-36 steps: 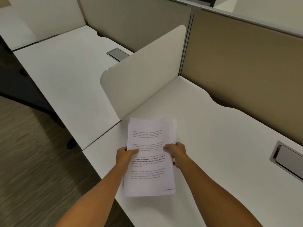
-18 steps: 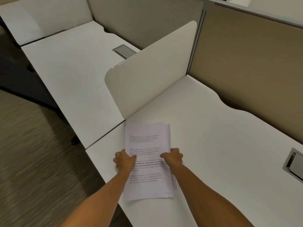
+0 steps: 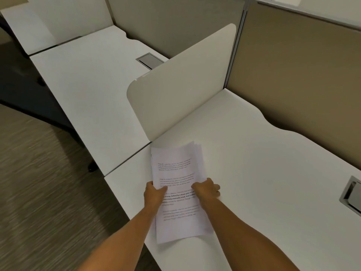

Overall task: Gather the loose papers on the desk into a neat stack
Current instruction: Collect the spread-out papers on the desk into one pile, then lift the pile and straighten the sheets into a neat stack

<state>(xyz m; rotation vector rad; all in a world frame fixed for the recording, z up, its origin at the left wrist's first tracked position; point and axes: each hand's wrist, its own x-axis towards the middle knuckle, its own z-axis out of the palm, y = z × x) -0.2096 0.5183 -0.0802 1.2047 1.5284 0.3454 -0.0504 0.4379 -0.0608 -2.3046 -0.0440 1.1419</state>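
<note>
A stack of white printed papers (image 3: pixel 176 173) lies on the white desk (image 3: pixel 263 182) near its left front corner, long side running away from me. Several sheet edges fan out at the far right corner of the stack. My left hand (image 3: pixel 154 194) grips the stack's left edge, thumb on top of the text. My right hand (image 3: pixel 207 189) clasps the right edge, fingers curled against the sheets. Both forearms reach in from the bottom of the view and cover part of the stack's lower half.
A cream divider panel (image 3: pixel 181 83) stands just behind the papers, between this desk and the neighbouring white desk (image 3: pixel 88 85). Tan partition walls (image 3: pixel 302 75) close the back. A grey cable hatch (image 3: pixel 351 194) sits at the right edge. Carpeted floor (image 3: pixel 39 192) drops off left.
The view shifted, and the stack now sits slightly rotated with its far edges fanning out to the right. Both hands stay on the stack's sides.
</note>
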